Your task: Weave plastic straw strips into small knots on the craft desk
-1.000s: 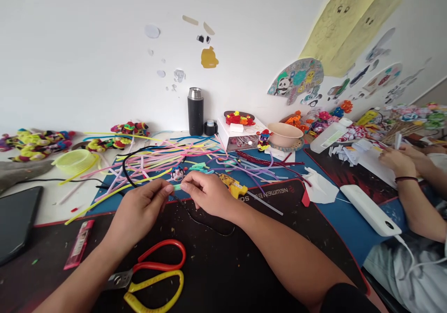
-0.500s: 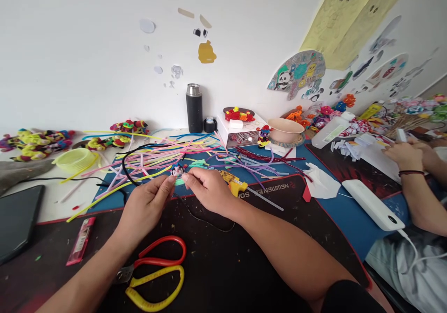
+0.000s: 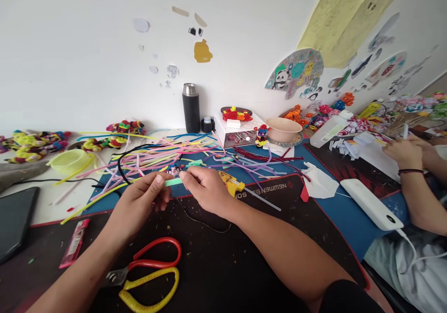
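Observation:
My left hand (image 3: 145,196) pinches one end of a light green strip (image 3: 172,181), which looks flat and short. The strip's other end sits between the thumb and finger of my right hand (image 3: 206,189). Just behind the strip shows a small doll head (image 3: 173,169) with a blue top and a pale, marked face; whether fingers support it is hidden. A thin black cord (image 3: 202,222) hangs below my hands onto the mat. Scissors (image 3: 153,275) with one red and one yellow handle lie near my left forearm.
Behind my hands lies a pile of coloured pipe cleaners (image 3: 164,152). A yellow glue gun (image 3: 233,185) rests beyond my right wrist. A black bottle (image 3: 191,109) stands by the wall. A phone (image 3: 17,222) lies at left, a power bank (image 3: 372,204) at right, near another person's hands (image 3: 401,152).
My left hand has shifted a little left and its grip has changed. The green strip now stretches between both hands, and the doll head sits behind it rather than between my fingertips.

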Demonstrator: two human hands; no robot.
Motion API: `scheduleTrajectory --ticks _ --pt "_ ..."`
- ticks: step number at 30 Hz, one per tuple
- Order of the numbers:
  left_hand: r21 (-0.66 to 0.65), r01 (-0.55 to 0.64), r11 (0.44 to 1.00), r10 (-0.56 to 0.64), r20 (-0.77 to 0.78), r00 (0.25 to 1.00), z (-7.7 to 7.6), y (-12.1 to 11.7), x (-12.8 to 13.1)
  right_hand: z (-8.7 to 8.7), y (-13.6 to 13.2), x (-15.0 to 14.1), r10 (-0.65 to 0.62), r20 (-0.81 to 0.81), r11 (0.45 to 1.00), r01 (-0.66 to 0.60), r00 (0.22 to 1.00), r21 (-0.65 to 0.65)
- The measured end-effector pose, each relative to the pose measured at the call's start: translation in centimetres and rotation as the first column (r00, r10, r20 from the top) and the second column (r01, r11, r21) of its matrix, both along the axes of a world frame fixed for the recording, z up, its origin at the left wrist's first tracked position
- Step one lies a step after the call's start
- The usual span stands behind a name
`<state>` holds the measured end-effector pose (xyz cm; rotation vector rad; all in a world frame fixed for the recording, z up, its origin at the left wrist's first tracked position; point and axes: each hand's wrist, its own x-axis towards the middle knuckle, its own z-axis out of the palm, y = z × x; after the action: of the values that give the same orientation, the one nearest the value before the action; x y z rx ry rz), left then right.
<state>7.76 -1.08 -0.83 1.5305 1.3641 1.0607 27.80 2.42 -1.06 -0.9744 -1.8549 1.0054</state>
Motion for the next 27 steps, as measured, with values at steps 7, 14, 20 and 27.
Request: scheduleTrajectory --ticks 7,14,20,27 --pt "0.107 -0.02 0.994 0.036 -0.146 0.989 0.9 -0.5 -0.2 -0.1 0.0 0.0 -0.018 0.01 1.0 0.018 1.0 -0.004" --pt "0.278 0.012 0.96 0.1 -0.383 0.919 0.2 -0.6 -0.8 0.1 -0.1 -0.2 -0.002 0.018 1.0 0.002 1.0 -0.01" --pt "0.307 0.093 0.947 0.06 -0.453 0.89 -0.1 -0.4 -0.8 0.0 -0.1 -0.2 0.01 -0.004 1.0 -0.01 1.0 0.002" --pt "0.274 0.115 0.955 0.035 -0.489 0.872 -0.2 -0.5 -0.7 0.0 -0.1 -0.1 -0.003 0.043 1.0 0.004 0.999 -0.009"
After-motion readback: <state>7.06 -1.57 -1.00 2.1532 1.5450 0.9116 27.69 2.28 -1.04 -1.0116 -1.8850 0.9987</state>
